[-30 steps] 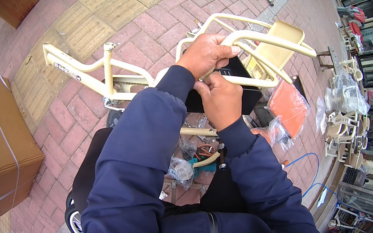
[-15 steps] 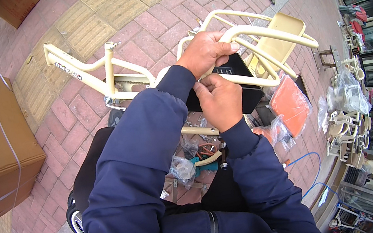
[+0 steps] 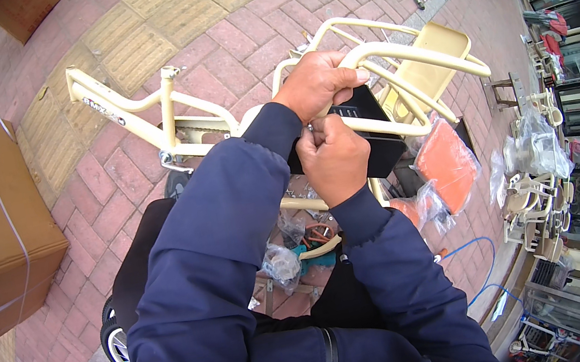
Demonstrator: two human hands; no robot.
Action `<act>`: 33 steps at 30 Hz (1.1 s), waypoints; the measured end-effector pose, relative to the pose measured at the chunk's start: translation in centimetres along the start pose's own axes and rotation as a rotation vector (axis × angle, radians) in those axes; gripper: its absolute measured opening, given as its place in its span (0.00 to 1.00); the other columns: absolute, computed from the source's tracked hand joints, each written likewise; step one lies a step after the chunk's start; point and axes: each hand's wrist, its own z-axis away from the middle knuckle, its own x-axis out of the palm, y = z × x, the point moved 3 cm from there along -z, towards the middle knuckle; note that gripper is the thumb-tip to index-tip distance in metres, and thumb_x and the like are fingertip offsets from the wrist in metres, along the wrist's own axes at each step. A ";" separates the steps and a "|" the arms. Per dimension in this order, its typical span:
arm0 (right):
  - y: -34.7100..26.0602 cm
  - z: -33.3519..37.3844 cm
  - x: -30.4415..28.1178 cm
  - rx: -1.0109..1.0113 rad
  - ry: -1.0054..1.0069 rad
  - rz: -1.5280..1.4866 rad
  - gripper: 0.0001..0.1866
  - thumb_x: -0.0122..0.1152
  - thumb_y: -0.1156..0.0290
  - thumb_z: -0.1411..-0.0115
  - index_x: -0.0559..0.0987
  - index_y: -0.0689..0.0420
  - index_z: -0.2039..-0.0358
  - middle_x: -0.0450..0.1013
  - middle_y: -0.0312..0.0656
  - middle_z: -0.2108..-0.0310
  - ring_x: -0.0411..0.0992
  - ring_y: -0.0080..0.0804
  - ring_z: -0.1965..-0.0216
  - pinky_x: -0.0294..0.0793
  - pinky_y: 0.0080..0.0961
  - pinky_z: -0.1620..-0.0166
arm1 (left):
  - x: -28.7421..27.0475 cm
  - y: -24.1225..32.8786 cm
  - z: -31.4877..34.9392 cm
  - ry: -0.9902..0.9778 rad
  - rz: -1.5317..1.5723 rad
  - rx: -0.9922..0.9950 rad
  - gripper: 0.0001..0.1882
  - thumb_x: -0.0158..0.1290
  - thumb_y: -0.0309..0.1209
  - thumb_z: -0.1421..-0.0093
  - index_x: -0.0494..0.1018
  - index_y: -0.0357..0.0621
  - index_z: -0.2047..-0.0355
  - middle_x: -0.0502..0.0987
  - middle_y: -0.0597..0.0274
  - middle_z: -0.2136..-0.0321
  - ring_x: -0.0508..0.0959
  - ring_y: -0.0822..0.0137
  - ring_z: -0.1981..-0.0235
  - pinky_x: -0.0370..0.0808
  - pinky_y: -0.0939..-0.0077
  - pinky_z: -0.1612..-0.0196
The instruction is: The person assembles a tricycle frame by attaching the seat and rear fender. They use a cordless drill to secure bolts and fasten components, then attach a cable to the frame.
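Head view: the left hand, above centre of the frame, is clamped around the near end of a cream tubular rack. The right hand sits just below it, thumb and fingers together on what appears to be a small bright part, too small to identify.

The rack extends from the grip toward the right of the frame, its long axis sloping slightly downward. The left hand is the nearer, in direct contact; whether the right touches the tube cannot be told. The rack therefore lies immediately right of both hands. A black tray shows beneath the lower tube; a cream bicycle frame lies at upper left of centre.
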 end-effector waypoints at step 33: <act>-0.3 -0.6 -0.9 -0.015 -0.063 0.002 0.10 0.67 0.73 0.47 0.74 0.60 0.79 0.73 0.48 0.83 0.73 0.48 0.81 0.72 0.37 0.74 | -0.1 -0.2 0.0 0.002 -0.045 0.006 0.10 0.60 0.32 0.42 0.76 0.38 0.73 0.69 0.69 0.85 0.65 0.79 0.84 0.58 0.81 0.80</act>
